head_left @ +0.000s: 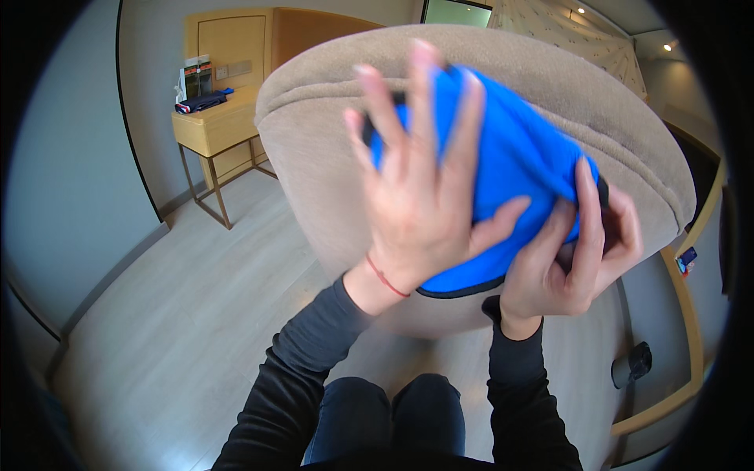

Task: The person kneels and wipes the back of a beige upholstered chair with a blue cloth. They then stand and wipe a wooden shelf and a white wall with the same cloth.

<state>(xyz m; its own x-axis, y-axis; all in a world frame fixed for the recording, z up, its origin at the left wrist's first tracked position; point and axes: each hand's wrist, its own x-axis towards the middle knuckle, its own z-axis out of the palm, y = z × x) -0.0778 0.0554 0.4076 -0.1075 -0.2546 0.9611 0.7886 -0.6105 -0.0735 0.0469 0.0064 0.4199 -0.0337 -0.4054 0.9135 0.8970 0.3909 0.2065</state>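
A bright blue fabric piece (514, 177) with black edging lies against the beige upholstered seat (330, 180), folded and creased toward its right side. My left hand (416, 192) is spread flat over its left part, fingers stretched apart and somewhat blurred by motion; it covers much of that side. At the right edge, the bent fingers of my right hand (577, 251) pinch the fabric near a small black corner. A short black tab (492, 308) shows beside my right wrist. What the fabric piece is cannot be made out.
A wooden desk (212, 122) on thin metal legs stands at the far left, with a dark folded cloth (203, 102) and an upright booklet on it. A dark bin (631, 366) sits on the floor at right, near a curved wooden frame (691, 337).
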